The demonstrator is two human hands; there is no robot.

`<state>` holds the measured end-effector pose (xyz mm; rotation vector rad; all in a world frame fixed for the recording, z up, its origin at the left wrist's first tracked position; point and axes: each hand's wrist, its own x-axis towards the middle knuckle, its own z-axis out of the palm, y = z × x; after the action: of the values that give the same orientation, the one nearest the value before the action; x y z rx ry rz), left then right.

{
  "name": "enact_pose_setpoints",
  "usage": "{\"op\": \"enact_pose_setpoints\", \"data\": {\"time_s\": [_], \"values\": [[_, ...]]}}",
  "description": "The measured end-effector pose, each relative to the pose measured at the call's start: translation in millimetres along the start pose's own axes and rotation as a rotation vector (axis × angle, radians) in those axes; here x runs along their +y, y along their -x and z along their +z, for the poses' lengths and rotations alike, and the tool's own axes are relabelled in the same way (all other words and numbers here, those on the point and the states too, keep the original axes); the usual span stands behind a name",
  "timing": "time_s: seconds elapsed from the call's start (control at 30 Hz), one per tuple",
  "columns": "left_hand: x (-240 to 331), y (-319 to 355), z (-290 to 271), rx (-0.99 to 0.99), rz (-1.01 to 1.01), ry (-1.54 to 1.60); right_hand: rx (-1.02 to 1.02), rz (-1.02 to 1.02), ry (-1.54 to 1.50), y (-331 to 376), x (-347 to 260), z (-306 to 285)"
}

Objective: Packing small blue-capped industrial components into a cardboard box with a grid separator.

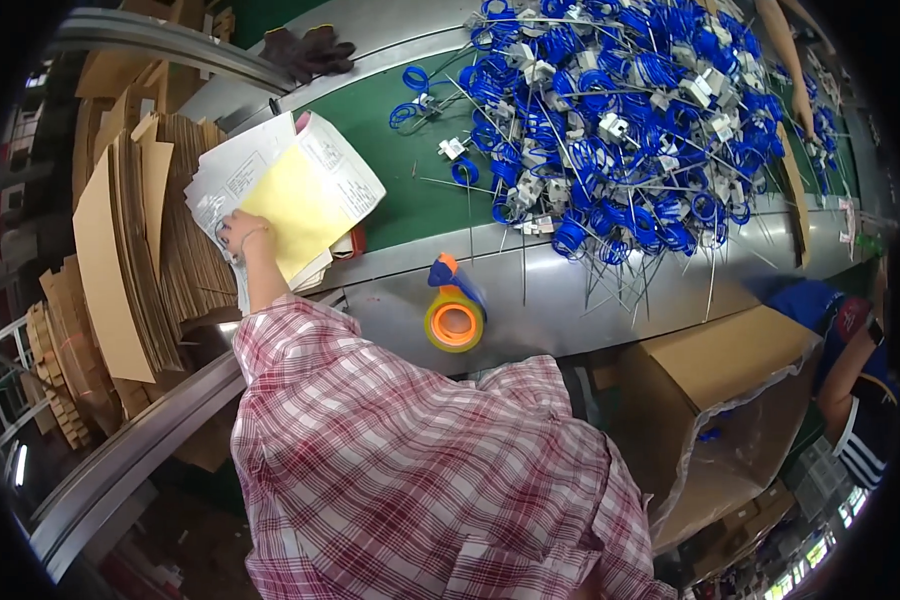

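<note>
Yellow paper [292,212] sits under my left hand [242,234], fingers pressing flat on the sheet stack [232,172] at ten o'clock, beside the flattened cardboard [135,260]. At centre stands an orange tape dispenser [455,318]; blue cable coils [620,130] pile at one o'clock. My right hand is out of sight.

Thin matt paper sheets [300,190], white and pale yellow, lie under the left hand [242,233] at centre left; beside them, at far left, stacked flat cardboard [140,250], brown, dull and ribbed at the edges; the sleeve [390,450] in the lower middle is soft woven plaid cloth; the surface [410,200] is matt green belting edged in brushed grey metal; glossy blue plastic-coated wire coils [620,130] fill the upper right; a shiny orange plastic tape dispenser [454,315] sits mid-frame; dark cloth gloves [308,50] lie at top.
</note>
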<state>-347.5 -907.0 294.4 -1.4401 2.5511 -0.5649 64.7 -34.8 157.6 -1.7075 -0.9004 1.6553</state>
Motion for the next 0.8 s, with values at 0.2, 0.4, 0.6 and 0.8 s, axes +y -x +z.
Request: {"op": "enact_pose_setpoints", "data": {"time_s": [0.2, 0.4, 0.6, 0.8], "values": [[-8, -64, 2, 0.393, 0.515, -0.362, 0.344, -0.041, -0.145, 73, 13, -183], [133, 225, -245, 0.746, 1.602, 1.078, 0.674, -0.1, -0.197, 235, 75, -147], [28, 552, -146, 0.22, 2.938, 0.561, 1.132, -0.39, 0.175, 311, 136, -273], [-34, 683, -77, 0.001, 3.261, 0.435, 1.154, -0.287, 0.263, 314, 116, -351]]}}
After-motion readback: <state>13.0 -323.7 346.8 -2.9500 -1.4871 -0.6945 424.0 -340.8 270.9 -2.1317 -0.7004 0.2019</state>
